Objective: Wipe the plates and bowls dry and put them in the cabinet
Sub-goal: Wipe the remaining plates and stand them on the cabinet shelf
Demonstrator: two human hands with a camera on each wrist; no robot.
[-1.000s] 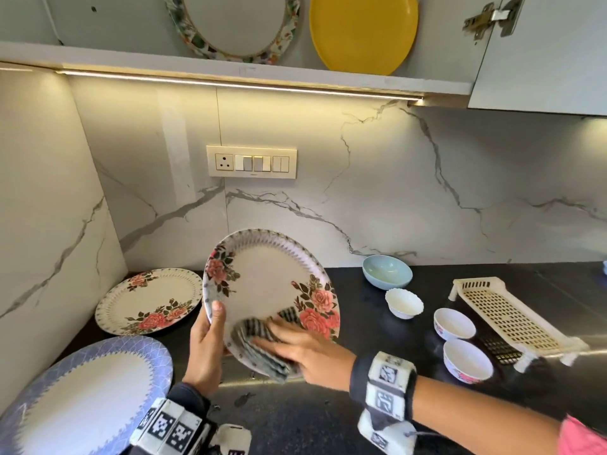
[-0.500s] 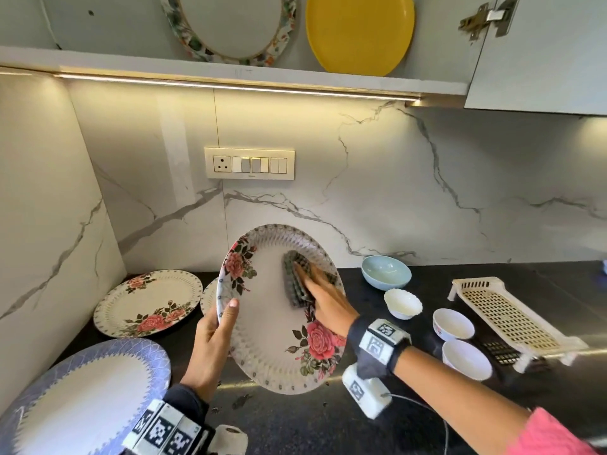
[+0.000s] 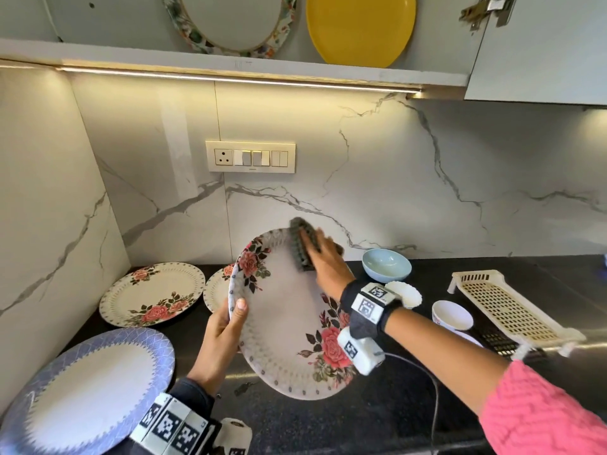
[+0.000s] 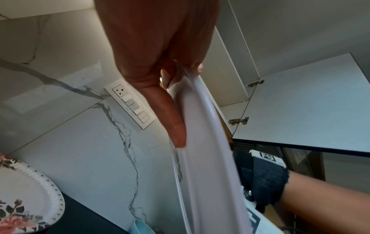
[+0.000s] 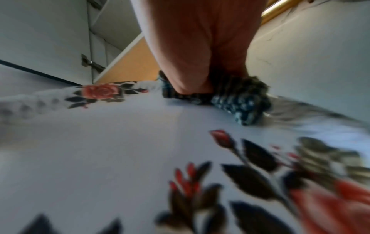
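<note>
A large rose-patterned plate (image 3: 282, 323) is tilted up above the black counter (image 3: 361, 421). My left hand (image 3: 226, 326) grips its left rim, thumb on the face; in the left wrist view the fingers (image 4: 176, 126) lie along the plate's white back (image 4: 206, 158). My right hand (image 3: 320, 254) presses a grey checked cloth (image 3: 300, 247) flat against the plate's upper part; the right wrist view shows that cloth (image 5: 230, 101) bunched under the fingers on the plate (image 5: 120, 150). Fingers of the right hand look straight.
On the counter lie a rose plate (image 3: 151, 293), a smaller one (image 3: 218, 287) behind the held plate, and a blue-rimmed plate (image 3: 82, 395). A pale blue bowl (image 3: 387, 266), small white bowls (image 3: 451, 315) and a cream rack (image 3: 505, 307) sit right. The cabinet shelf (image 3: 230, 65) holds upright plates.
My right hand has swept the cloth from the plate's lower edge up to its top. The left hand has turned the plate, bringing it more upright and to the right.
</note>
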